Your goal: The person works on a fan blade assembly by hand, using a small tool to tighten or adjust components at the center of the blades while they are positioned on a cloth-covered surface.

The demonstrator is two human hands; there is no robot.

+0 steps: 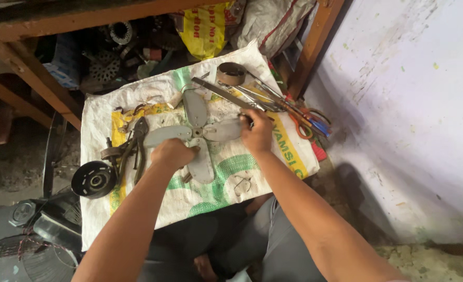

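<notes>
A grey four-bladed metal fan blade [196, 133] is laid flat on a white woven plastic sack with yellow and green printing [153, 209], spread over the floor beside a pale painted wall [414, 104]. The left hand [172, 154] is closed in a fist over the fan's hub region, pressing down just left of the centre and gripping the base of one blade. The right hand [256, 131] is curled shut around the outer tip of the right-pointing blade, with what appears to be a small dark tool held in the fingers, though its kind cannot be made out. To the left of the fan, a pair of dark metal pliers [137, 147] is seen on the sack, and a round black motor cover [93, 179] rests at the sack's left edge. Beyond the fan, a roll of brown tape [231, 73] and orange-handled scissors [305, 121] are lying among long metal tools. A wooden bench frame [33, 68] is stood behind the sack.
</notes>
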